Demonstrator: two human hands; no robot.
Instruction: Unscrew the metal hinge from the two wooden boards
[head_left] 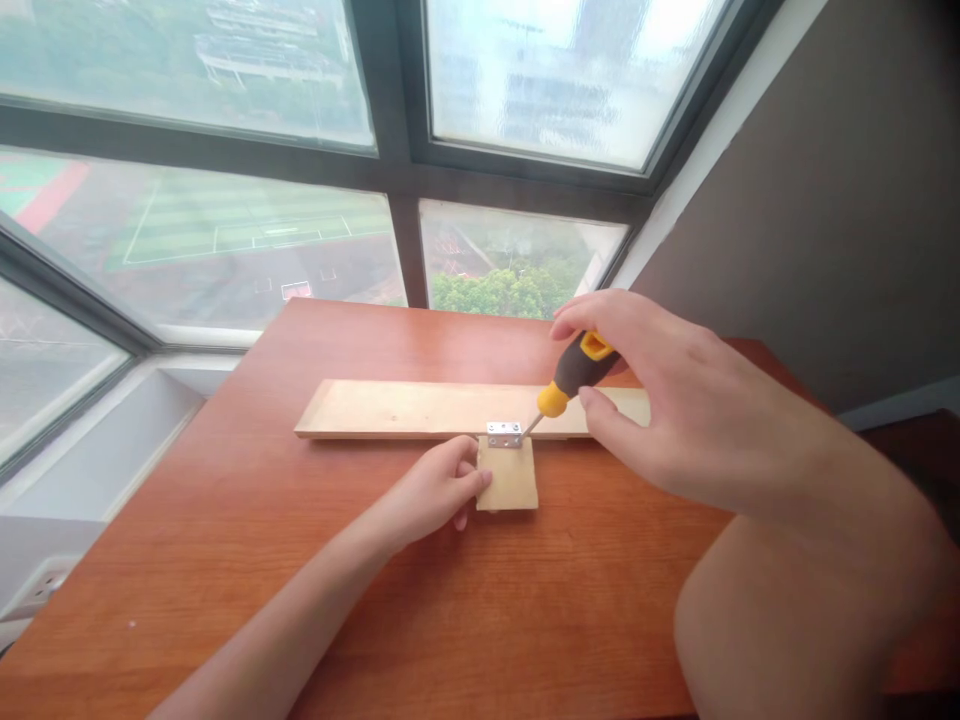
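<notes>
My right hand [645,390] is closed round the black and yellow handle of a screwdriver [574,372], which slants down to the left. Its tip meets the right part of a small silver hinge [504,434] with several holes. That hinge lies across the joint between a long pale wooden board [397,408] and a small square wooden piece [508,478]. With thumb and fingers, my left hand [442,485] pinches the left edge of the square piece. The board's right end is partly hidden behind my right hand.
Everything rests on a reddish-brown wooden table [360,620]. Dark-framed windows [405,180] stand just beyond its far edge, with a grey wall [825,220] on the right. A wall socket [46,585] is low on the left.
</notes>
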